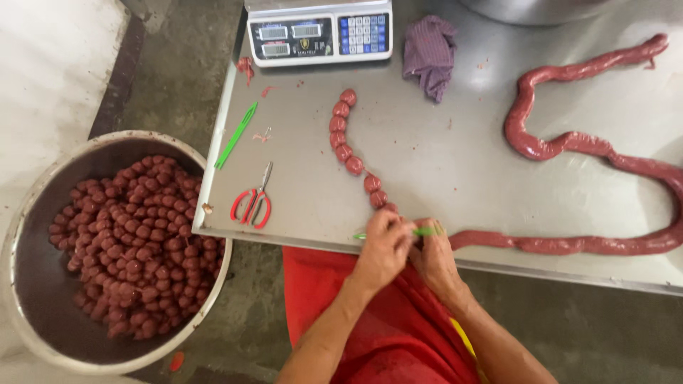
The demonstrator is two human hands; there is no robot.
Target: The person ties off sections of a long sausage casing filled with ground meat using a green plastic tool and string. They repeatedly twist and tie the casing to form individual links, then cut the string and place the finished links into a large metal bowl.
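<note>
Green tie string [425, 231] sits pinched in both grips, left hand [384, 249] and right hand [432, 254]; we judge nine links [347, 139] tied beyond them, long untied sausage [569, 245] rightward remaining.

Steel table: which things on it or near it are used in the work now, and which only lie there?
In use:
- left hand and right hand, pinching the long sausage
- green string at the fingers
- tied sausage links
- bowl of cut sausage balls

Lying about:
- red scissors
- green strips
- scale
- purple cloth
</note>
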